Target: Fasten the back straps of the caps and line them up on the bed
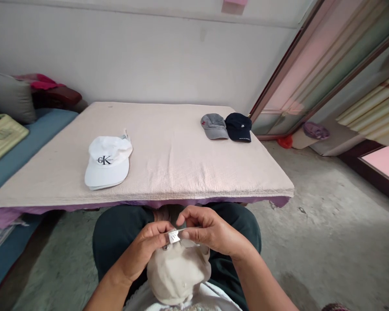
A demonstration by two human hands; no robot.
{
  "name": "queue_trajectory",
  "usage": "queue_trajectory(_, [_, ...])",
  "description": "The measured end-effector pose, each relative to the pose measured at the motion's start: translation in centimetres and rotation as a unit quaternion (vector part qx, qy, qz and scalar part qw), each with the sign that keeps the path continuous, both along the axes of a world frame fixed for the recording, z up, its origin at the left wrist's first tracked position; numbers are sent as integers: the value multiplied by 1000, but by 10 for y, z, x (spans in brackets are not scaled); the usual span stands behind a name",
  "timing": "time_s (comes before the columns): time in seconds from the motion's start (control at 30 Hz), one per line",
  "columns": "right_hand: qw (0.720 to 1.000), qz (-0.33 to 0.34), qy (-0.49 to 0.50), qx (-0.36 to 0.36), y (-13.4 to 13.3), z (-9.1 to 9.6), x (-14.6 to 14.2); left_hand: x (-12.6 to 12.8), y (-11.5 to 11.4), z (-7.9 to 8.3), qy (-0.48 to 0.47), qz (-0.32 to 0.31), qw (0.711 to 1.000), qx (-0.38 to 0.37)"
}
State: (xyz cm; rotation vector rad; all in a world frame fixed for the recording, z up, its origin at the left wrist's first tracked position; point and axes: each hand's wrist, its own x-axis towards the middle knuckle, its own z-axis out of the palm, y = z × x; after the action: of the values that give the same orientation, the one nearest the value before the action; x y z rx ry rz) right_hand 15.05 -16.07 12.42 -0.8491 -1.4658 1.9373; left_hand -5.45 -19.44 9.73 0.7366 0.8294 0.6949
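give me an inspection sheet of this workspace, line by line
surface: low table covered by a beige cloth
things in hand: beige cap on the lap, its silver-tipped strap pinched at the back
clutter: white cap on the table's left; grey cap and dark cap side by side, far right
hands: left hand and right hand both closed on the strap
cables: nothing seen
surroundings: grey cushion left, sliding door right, concrete floor

Strap (pixel 174 236) of beige cap (pixel 178 272) mostly behind left hand (pixel 145 250) and right hand (pixel 210 231); navy cap (pixel 239 127) logo illegibly small.
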Motion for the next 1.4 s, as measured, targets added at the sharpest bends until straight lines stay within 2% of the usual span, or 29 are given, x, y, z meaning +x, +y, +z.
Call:
queue_trajectory(0.17, [997,26,60,-47,1,-7,-6,5,-1,0,-21,-11,1000,-11])
queue_trajectory(0.27, [995,12,75,-61,2,-13,-6,8,0,2,8,23,999,22])
queue_trajectory(0.4, [998,-1,47,-49,3,-16,-4,7,-1,3,59,77,993,61])
queue_trajectory(0.6, [999,-7,30,-34,2,-14,-7,3,-4,5,48,4,996,71])
queue_trajectory(0.77, [999,-4,35,-30,0,-17,-4,6,-5,4,82,48,992,78])
queue_trajectory(1.07, [998,-11,46,-34,-2,-24,10,5,-5,-1,29,64,996,49])
queue_trajectory(1.4, [995,-64,34,-62,-7,-39,19,-1,-3,0,32,66,997,-2])
